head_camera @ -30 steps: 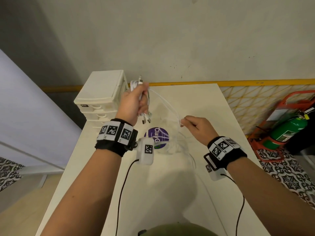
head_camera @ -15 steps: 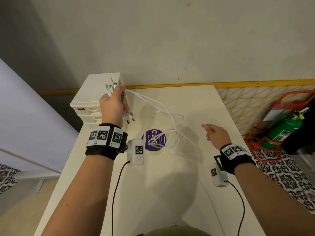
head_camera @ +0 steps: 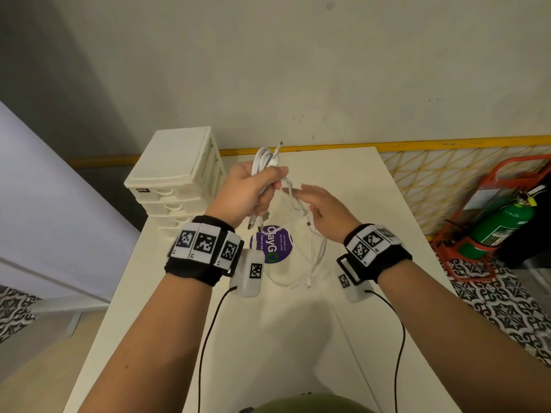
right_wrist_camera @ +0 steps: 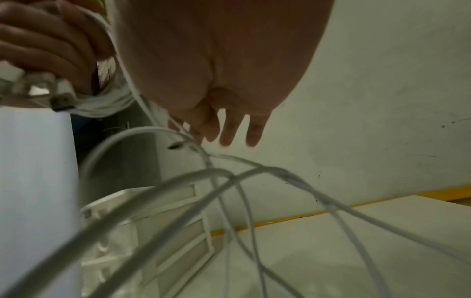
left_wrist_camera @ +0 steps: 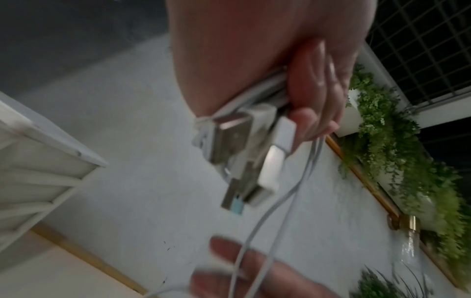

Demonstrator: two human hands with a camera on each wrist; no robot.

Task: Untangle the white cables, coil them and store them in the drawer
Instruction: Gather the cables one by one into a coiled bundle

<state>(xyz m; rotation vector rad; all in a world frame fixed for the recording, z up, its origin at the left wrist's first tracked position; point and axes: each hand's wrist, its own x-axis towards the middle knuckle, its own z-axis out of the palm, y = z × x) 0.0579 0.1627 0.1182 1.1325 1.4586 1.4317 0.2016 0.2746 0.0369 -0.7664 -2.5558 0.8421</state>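
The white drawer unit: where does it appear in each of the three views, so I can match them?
Head: drawer unit at the table's far-left corner, left of the left hand.
Left wrist: at the left edge, blurred.
Right wrist: lower centre-left, behind the hanging white cables.
Shared landmark: the yellow strip along the wall's foot.

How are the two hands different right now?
The left hand is curled tight around a bunch of white cables; the right hand has straight fingers reaching at loose strands. The left hand is raised higher; the right hand sits lower. Both wear black wristbands with square markers.
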